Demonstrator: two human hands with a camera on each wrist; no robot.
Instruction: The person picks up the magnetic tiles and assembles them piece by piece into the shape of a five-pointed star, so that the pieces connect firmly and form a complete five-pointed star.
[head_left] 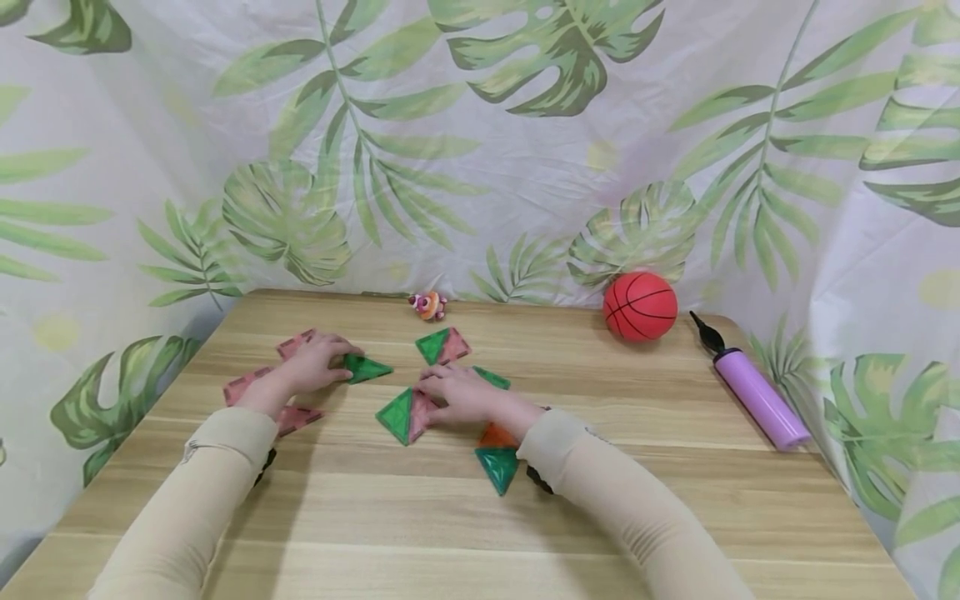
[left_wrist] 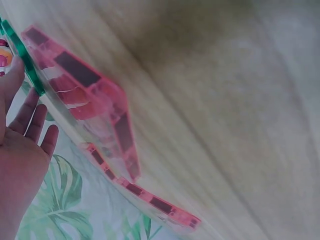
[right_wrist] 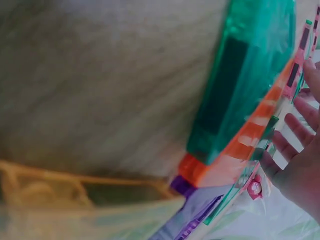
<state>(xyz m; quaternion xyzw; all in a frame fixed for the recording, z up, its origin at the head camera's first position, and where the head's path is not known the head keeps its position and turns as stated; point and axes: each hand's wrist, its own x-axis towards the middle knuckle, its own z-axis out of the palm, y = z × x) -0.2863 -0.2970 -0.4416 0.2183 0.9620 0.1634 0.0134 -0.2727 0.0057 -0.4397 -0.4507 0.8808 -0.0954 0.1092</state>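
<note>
My left hand (head_left: 318,364) pinches a green triangle tile (head_left: 365,368) by its left end, between thumb and fingers. Pink tiles (head_left: 300,419) lie around and partly under that wrist; the left wrist view shows two pink ones (left_wrist: 82,75) near the palm. My right hand (head_left: 467,393) rests its fingers on a pink triangle (head_left: 422,414), which lies edge to edge with a green triangle (head_left: 396,415). In the right wrist view the fingers of this hand (right_wrist: 300,145) are spread. Behind it lies a second green (head_left: 432,346) and pink (head_left: 455,345) pair.
A green tile (head_left: 492,377) lies behind the right wrist, with orange (head_left: 497,435) and teal (head_left: 498,468) ones nearer. Purple (right_wrist: 182,186) and yellow (right_wrist: 45,175) tiles show in the right wrist view. Along the back are a small toy (head_left: 428,305), red ball (head_left: 640,306) and purple pump (head_left: 760,398).
</note>
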